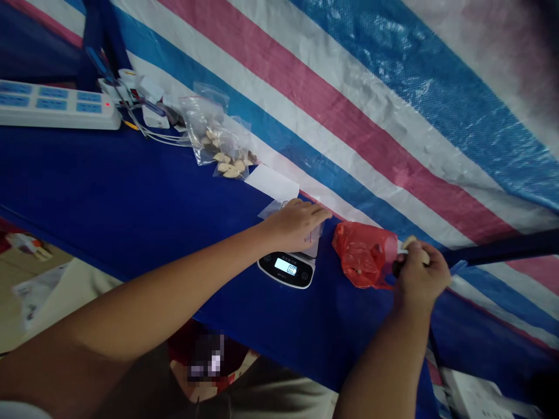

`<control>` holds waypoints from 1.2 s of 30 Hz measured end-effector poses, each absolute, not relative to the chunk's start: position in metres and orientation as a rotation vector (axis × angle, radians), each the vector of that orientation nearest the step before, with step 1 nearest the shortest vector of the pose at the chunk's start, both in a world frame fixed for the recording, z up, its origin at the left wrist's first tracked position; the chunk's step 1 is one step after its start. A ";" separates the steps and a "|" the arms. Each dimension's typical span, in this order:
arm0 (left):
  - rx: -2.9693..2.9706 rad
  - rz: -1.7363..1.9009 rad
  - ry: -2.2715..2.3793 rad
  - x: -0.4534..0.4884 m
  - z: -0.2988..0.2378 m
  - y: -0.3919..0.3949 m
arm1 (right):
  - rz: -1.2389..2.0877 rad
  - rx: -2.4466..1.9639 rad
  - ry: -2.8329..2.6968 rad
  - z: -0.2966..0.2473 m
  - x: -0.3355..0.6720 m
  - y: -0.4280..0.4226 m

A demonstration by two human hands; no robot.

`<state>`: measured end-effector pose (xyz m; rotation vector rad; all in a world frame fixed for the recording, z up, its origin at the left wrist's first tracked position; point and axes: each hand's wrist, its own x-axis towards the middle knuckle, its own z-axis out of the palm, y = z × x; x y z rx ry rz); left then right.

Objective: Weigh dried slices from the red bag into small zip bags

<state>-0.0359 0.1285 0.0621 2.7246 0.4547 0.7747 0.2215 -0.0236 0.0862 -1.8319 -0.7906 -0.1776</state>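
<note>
Currently, my left hand point(294, 224) lies open, fingers extended, on a clear plastic bag point(315, 234) at the platform of a digital scale point(286, 269); I cannot confirm that it grips anything. The scale's display is lit, but its reading is too small to certify. My right hand point(421, 276) is closed around a pale chunk point(409, 243), well apart from the scale on its far side from my left arm. Between that hand and the scale lies a red plastic bag point(364, 254), just beside the scale, with a small pale piece visible inside. The scale stands on a blue surface point(131, 192). Beyond the scale are a white paper sheet point(271, 182), then clear bags of pale pieces point(218, 139), and farther off a white power strip point(56, 103) with plugs and cables point(151, 137). A striped tarpaulin point(349, 116) runs along the surface behind the scale.
</note>
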 end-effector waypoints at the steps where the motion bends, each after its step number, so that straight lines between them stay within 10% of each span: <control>1: 2.709 0.783 0.433 -0.035 0.062 0.128 | -0.003 -1.736 -0.851 0.090 0.204 -0.018; 7: 2.564 0.885 0.391 -0.031 0.059 0.124 | 0.409 -1.690 -1.311 0.097 0.127 0.009; 36: 2.239 0.959 0.513 -0.023 0.058 0.118 | -0.210 -1.813 -1.510 0.101 0.102 0.033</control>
